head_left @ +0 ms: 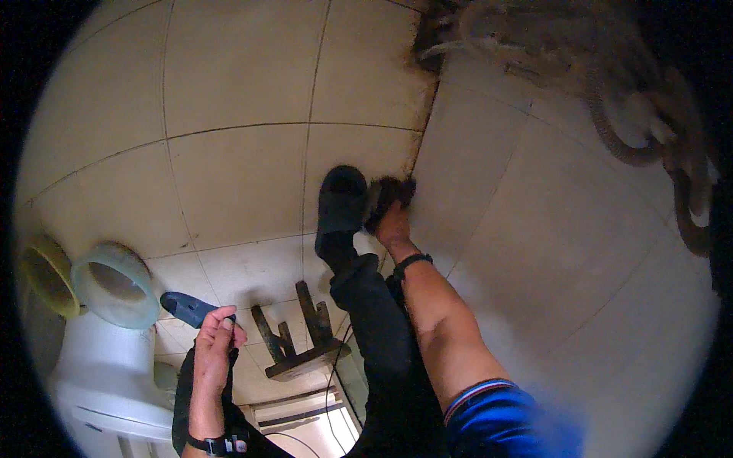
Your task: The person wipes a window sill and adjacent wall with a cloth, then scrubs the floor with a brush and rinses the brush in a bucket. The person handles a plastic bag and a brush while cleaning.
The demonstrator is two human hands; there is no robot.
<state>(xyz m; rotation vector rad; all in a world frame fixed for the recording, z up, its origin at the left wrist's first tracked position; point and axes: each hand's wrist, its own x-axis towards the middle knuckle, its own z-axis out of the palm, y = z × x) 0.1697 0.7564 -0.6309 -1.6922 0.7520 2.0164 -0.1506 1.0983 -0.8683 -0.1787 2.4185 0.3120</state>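
My right hand [395,227] reaches down beside my slippered right foot [341,202]. Its fingers are closed round a dark, shaggy-looking bundle [389,197], perhaps a brush or rag; its exact kind is too dark to tell. The bundle lies low along the joint where the tiled floor [237,183] meets the paler tiled wall [550,221]. Over my left knee rests my left hand [215,341], fingers loosely bent and nothing visible in them. Just beyond it is my other dark slipper [185,307].
A wooden stool [309,360] lies tipped, legs up, between my legs. To the left are a pale blue-green ring-shaped rim [114,313], a yellow one [50,282] and a white rounded fixture [114,374]. Ribbed hoses [611,133] hang at upper right. Brown grime marks the floor's edge.
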